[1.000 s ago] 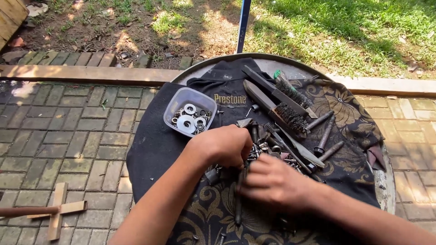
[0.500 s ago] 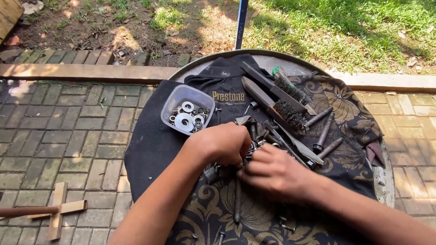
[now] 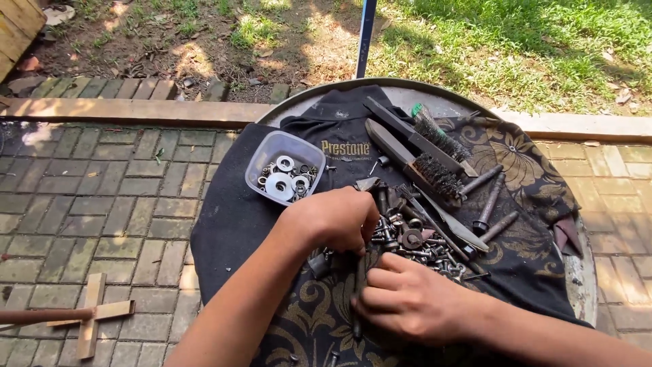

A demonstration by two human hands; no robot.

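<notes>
Your black cloth (image 3: 231, 224) meets a dark one with gold floral swirls (image 3: 523, 170); silver washers (image 3: 280, 185) gleam in the clear tub (image 3: 268, 151); green-tipped brush (image 3: 435, 132).

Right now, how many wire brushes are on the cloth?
2. One wire brush lies nearest the grass, and the other wire brush lies just below it, closer to the hands. More could hide under the tool pile.

Sunlit brick paving (image 3: 122, 197), grass (image 3: 516, 47) beyond

Tub of washers (image 3: 285, 167) lies left of wire brushes (image 3: 435, 158), behind the bolt pile (image 3: 414, 239).
</notes>
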